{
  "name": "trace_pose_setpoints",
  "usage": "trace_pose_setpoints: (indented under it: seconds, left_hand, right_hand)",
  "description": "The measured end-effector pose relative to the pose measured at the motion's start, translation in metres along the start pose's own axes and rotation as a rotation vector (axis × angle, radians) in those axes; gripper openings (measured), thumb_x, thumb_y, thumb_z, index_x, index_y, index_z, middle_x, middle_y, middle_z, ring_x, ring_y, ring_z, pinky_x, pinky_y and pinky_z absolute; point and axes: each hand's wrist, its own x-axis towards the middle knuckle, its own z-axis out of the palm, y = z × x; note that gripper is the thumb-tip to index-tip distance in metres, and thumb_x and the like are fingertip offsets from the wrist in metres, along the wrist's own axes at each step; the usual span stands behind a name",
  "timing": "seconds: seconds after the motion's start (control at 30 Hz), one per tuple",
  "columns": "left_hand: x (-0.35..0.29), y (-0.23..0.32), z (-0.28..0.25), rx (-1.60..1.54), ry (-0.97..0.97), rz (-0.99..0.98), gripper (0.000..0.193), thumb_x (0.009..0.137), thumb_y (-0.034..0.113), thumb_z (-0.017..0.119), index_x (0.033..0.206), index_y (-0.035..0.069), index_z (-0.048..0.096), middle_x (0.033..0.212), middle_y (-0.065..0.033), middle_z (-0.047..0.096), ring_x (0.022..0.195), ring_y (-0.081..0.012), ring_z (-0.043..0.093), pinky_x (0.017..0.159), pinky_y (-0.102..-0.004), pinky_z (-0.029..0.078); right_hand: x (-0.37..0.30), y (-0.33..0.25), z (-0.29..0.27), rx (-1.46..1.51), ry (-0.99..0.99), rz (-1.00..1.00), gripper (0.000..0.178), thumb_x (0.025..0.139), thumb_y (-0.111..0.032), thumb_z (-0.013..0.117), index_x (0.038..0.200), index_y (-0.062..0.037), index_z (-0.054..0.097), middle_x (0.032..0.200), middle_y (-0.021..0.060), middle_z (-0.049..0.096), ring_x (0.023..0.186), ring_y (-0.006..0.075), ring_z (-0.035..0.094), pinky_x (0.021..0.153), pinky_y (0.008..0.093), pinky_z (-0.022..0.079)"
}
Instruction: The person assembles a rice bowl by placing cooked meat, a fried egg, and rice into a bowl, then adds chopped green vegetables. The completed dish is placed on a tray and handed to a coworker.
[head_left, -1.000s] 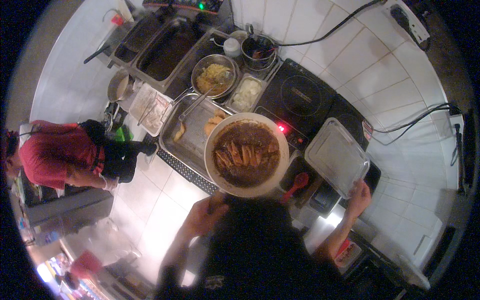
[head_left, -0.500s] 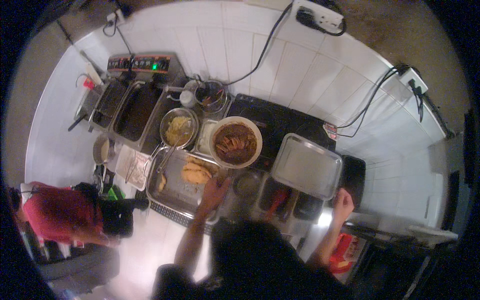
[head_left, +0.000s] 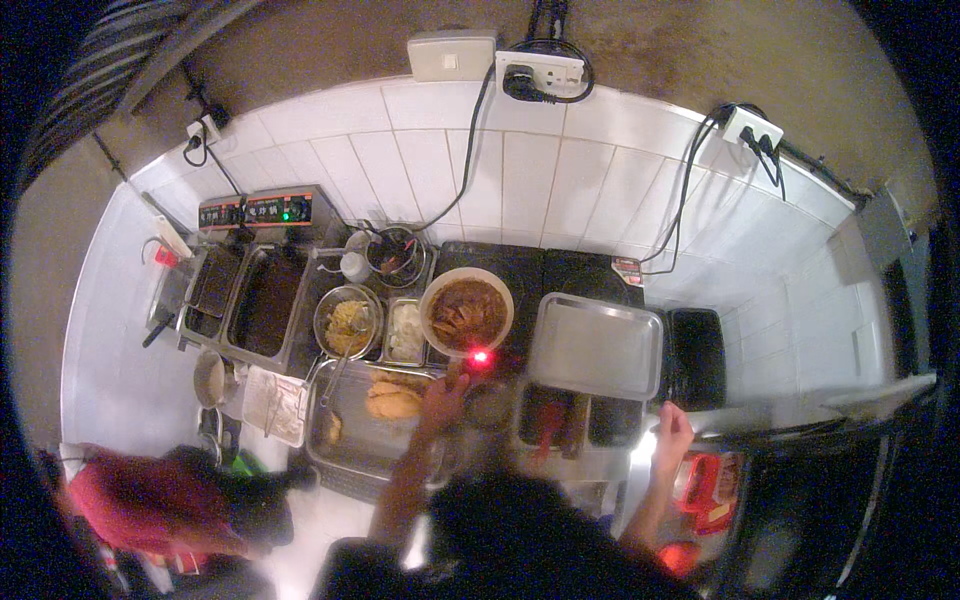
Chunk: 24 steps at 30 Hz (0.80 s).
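My left hand [head_left: 443,402] reaches over the front of the black cooktop, fingers stretched forward beside a glowing red light [head_left: 481,357]. Just beyond it, a pale round pot [head_left: 427,308] of brown sauce with sliced pieces in it sits on the cooktop. Golden fried pieces [head_left: 393,396] lie in a metal tray [head_left: 345,462] to the left of this hand. My right hand [head_left: 674,432] is raised near the front right corner of a pale rectangular tray [head_left: 598,345]. Its fingers are curled together, and I see nothing in them.
A two-basin fryer [head_left: 268,300] stands at the left, beside a bowl of yellow food [head_left: 349,325]. Dark containers [head_left: 614,422] sit in front of the pale tray. Another person in a red top [head_left: 150,500] is at lower left. Cords hang along the tiled wall.
The red light has come on at the cooktop's front, by my left hand, which has moved forward toward it. The view has tilted upward, showing more wall. The person in red has shifted.
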Motion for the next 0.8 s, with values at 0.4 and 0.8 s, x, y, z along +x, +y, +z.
trace_pose_setpoints:
  seconds: [0.4, 0.8]
  left_hand:
    - [0.016, -0.026, -0.013, -0.074, -0.063, -0.004, 0.071, 0.095, 0.065, 0.061, 0.115, -0.002, 0.073, 0.104, -0.0270, 0.075, 0.100, -0.0450, 0.071, 0.089, -0.0550, 0.054]
    - [0.060, -0.034, -0.010, -0.031, -0.126, 0.210, 0.071, 0.096, 0.065, 0.059, 0.102, -0.004, 0.075, 0.094, -0.0296, 0.074, 0.094, -0.0478, 0.072, 0.078, -0.0558, 0.054]
  right_hand:
    - [-0.071, -0.028, 0.015, -0.021, 0.018, -0.072, 0.028, 0.104, -0.026, 0.068, 0.109, 0.0018, 0.071, 0.087, 0.0051, 0.071, 0.070, 0.0108, 0.060, 0.062, 0.0267, 0.051]
    - [-0.127, -0.020, 0.010, -0.085, 0.088, 0.036, 0.033, 0.104, -0.030, 0.066, 0.112, 0.0014, 0.073, 0.093, 0.0087, 0.074, 0.070, 0.0153, 0.066, 0.059, 0.0298, 0.054]
